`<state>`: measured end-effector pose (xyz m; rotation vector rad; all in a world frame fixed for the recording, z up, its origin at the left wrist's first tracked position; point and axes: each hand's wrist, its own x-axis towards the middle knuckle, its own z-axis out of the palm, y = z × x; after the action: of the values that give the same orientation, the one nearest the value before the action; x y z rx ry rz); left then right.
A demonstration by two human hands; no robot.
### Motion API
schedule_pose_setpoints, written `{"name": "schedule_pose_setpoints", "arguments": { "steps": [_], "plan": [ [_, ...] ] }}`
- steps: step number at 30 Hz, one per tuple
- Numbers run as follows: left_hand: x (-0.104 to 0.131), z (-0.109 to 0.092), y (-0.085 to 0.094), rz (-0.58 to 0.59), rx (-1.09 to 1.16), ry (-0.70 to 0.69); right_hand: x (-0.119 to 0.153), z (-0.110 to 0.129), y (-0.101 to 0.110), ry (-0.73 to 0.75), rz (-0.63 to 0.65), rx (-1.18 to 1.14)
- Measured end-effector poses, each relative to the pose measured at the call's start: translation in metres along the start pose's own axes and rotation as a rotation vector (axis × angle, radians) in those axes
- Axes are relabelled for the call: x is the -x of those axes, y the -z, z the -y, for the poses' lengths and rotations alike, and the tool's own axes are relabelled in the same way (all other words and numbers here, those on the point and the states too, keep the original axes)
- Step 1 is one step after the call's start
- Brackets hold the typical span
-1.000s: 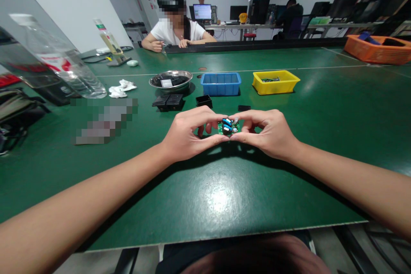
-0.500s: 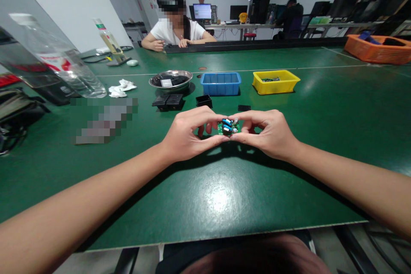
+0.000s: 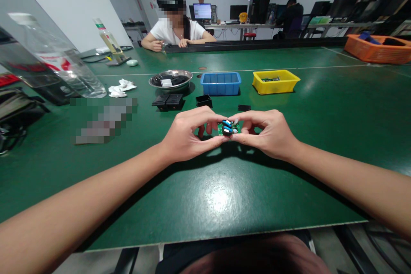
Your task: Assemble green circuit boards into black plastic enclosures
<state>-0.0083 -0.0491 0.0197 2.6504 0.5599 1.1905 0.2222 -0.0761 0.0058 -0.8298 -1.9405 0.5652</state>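
Note:
Between my two hands is a small green circuit board with blue and silvery parts on its face. My left hand pinches its left side between thumb and fingers. From the other side, my right hand grips it the same way, and the fingertips of both hands nearly meet. The board is held above the green table, its face turned toward me. Just beyond my hands lie a small open black box and a flat black piece.
Behind stand a metal bowl of black pieces, a blue bin and a yellow bin with small parts. Black cases lie before the bowl. A water bottle is at left, an orange basket far right. A person sits opposite.
The circuit board has tilted very slightly between my fingers. Both hands stay in the same place.

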Motion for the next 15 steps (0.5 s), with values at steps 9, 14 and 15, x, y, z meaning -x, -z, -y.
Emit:
{"name": "schedule_pose_setpoints", "arguments": {
  "steps": [9, 14, 15],
  "plan": [
    [-0.0002, -0.0006, 0.0006, 0.01, 0.002, 0.014, 0.0001, 0.0002, -0.0005, 0.016, -0.001, 0.005],
    [-0.0005, -0.0005, -0.0004, 0.005, 0.013, -0.002, 0.0002, 0.0, -0.0002, 0.001, 0.008, 0.013],
    [-0.0006, -0.0005, -0.0005, 0.003, 0.015, -0.006, 0.0003, -0.0001, -0.0002, 0.001, 0.007, 0.014]
  ]
}}
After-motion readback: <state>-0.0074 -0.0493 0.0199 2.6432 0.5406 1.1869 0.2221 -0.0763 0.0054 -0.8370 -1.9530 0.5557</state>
